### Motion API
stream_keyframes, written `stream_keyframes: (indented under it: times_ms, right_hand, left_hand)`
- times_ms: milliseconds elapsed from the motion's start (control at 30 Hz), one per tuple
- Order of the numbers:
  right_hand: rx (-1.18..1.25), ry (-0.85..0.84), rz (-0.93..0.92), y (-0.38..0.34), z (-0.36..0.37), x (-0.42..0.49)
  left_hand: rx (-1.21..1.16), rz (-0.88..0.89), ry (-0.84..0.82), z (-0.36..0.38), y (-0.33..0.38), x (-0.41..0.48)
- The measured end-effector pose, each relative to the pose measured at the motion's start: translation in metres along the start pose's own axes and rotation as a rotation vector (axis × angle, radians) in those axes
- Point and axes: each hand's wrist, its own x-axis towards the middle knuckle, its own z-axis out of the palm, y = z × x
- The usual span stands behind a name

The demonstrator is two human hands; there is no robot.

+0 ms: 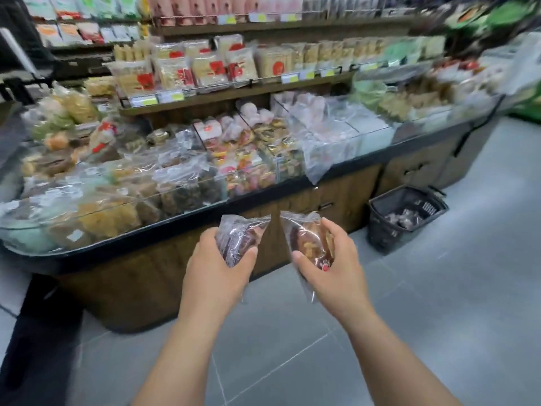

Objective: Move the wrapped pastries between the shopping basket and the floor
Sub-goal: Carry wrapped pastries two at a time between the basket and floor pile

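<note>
- Inspector: State of the hands?
- Officer: The left hand (218, 265) was curled round a dark wrapped pastry (240, 238). The right hand (330, 268) gripped a lighter wrapped pastry (310, 244).
- Inspector: And the shopping basket (380, 230)?
- Officer: It stood on the floor (439, 303) against the display counter (140, 288), well apart from both hands. Other packets (405, 218) lay inside it.

This is a food shop. Beyond the left hand (218, 269) and right hand (332, 269) runs a long wood-fronted counter (131, 288) heaped with bagged snacks (117, 177). Shelves (205, 98) above it carry price tags (143, 100). Right of the right hand, a shopping basket (380, 230) stands on the grey-tiled floor (439, 303).
</note>
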Motion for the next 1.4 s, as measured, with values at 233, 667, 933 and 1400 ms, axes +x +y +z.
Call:
stream_keyframes:
  times_ms: [233, 667, 933, 1400]
  right_hand:
    - [-0.046, 0.119, 0.058, 0.063, -0.129, 0.040]
    - [-0.033, 0.280, 0.196, 0.149, -0.260, 0.121]
    - [-0.084, 0.396, 0.249, 0.203, -0.295, 0.223]
    - [-0.114, 0.568, 0.309, 0.264, -0.371, 0.392]
  left_hand:
    - [-0.011, 0.062, -0.121, 0.127, 0.089, 0.003]
    - [0.025, 0.160, -0.242, 0.302, 0.189, 0.046]
    - [0.027, 0.218, -0.331, 0.408, 0.228, 0.141]
    - [0.001, 0.285, -0.443, 0.540, 0.311, 0.271]
